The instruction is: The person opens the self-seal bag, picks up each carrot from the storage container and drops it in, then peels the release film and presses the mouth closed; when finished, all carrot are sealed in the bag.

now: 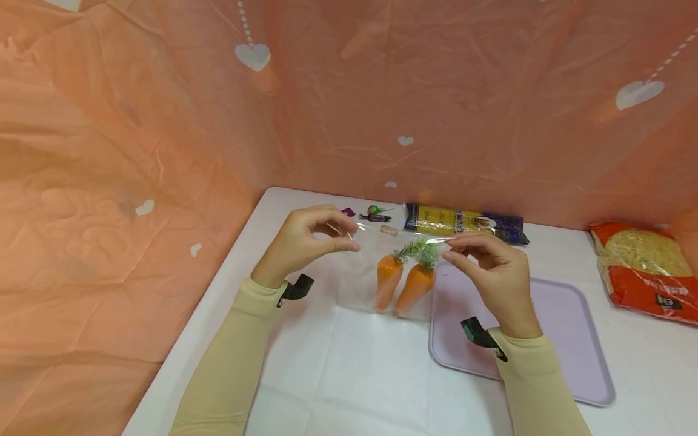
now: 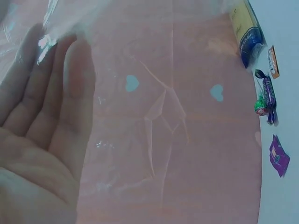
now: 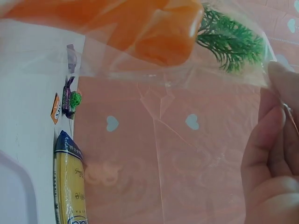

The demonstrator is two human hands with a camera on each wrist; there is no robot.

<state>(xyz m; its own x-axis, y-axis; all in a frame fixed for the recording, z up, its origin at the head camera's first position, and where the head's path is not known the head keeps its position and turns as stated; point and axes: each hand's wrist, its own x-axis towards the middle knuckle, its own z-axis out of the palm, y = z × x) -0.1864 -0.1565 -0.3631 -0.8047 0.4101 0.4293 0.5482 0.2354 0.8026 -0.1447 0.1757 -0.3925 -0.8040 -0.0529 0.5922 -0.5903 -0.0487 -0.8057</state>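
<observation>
A clear plastic bag [image 1: 357, 287] hangs upright between my hands, over the near left part of a lilac tray's edge. Inside it are two orange carrots [image 1: 389, 281] with feathery green tops [image 3: 231, 42], leaning toward the bag's right side. My left hand [image 1: 305, 241] pinches the upper left corner between thumb and fingers. At the upper right corner, my right hand [image 1: 496, 272] pinches the film the same way. In the left wrist view, the bag's shiny film [image 2: 46, 44] crosses the fingertips.
The lilac tray [image 1: 567, 339] lies on the white table [image 1: 349, 375] at right. Behind the bag are a yellow and blue pasta packet [image 1: 463, 223], a purple-wrapped candy [image 1: 375, 217], a green lollipop [image 2: 260, 106] and a small orange packet [image 3: 56, 108]. A red pasta bag [image 1: 649, 272] lies far right.
</observation>
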